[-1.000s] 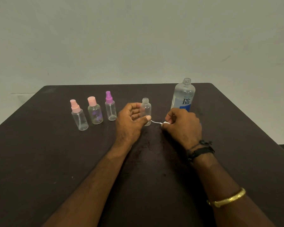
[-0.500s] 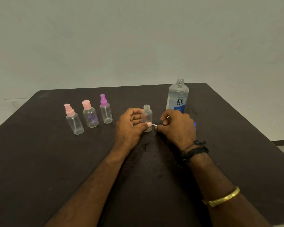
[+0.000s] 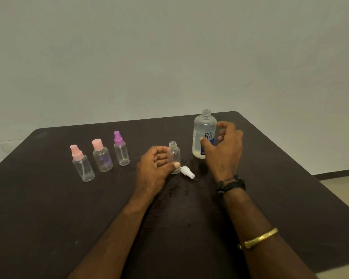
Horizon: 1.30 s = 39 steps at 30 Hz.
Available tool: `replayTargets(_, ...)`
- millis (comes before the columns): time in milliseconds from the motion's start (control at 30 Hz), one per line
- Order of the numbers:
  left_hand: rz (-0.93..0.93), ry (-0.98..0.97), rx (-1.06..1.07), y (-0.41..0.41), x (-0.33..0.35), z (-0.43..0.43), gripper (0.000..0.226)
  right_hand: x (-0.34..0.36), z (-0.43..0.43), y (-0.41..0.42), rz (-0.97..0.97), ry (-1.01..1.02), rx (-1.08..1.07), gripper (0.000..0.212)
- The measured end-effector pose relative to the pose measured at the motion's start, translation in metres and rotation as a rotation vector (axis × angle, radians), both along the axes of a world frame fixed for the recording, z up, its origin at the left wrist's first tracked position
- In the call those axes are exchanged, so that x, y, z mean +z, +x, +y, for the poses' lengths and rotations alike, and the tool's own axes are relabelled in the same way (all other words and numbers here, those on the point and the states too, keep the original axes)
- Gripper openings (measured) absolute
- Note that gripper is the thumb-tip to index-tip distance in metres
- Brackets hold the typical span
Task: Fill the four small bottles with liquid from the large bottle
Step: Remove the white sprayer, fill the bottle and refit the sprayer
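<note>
My left hand [image 3: 153,168] grips a small uncapped clear bottle [image 3: 174,156] standing on the dark table [image 3: 48,208]. Its white spray cap [image 3: 187,172] lies on the table just right of it. My right hand [image 3: 224,150] hovers with spread, curved fingers beside the large uncapped clear bottle [image 3: 204,133], thumb near its blue label; it holds nothing. To the left stand three capped small bottles: one with a pink spray top [image 3: 82,164], one with a pink cap [image 3: 102,156] and one with a purple spray top [image 3: 121,149].
The table's far edge runs just behind the large bottle, below a plain pale wall [image 3: 169,57]. A strip of floor [image 3: 343,184] shows at the right. Black and gold bracelets sit on my right wrist and forearm.
My right hand let go of the white spray cap, which now lies on the table, and moved up and right to the large bottle. My left hand kept its grip on the small bottle.
</note>
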<state>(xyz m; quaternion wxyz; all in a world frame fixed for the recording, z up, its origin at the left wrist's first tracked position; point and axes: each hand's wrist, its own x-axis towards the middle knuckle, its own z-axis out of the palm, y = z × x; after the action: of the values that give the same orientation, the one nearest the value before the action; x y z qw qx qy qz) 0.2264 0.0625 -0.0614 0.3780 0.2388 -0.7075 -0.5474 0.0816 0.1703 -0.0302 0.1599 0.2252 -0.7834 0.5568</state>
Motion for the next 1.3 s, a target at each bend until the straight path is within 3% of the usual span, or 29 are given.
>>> replayTargets(200,-0.007,-0.022,-0.009,-0.001,-0.002,0.001,0.047,-0.011,-0.011,-0.013,-0.176,0.043,0.116,0.09)
replayTargets(333,-0.021,-0.022,-0.007,-0.001,-0.005,-0.002,0.047,-0.016,-0.016,-0.018,-0.173,0.032,0.209,0.082)
replayTargets(767,-0.013,-0.003,-0.027,-0.003,-0.011,-0.004,0.047,-0.018,-0.015,-0.026,-0.033,0.027,0.235,0.075)
replayTargets(1300,0.043,0.01,-0.039,-0.002,-0.012,-0.008,0.047,-0.017,0.001,-0.04,0.36,0.161,0.421,0.075)
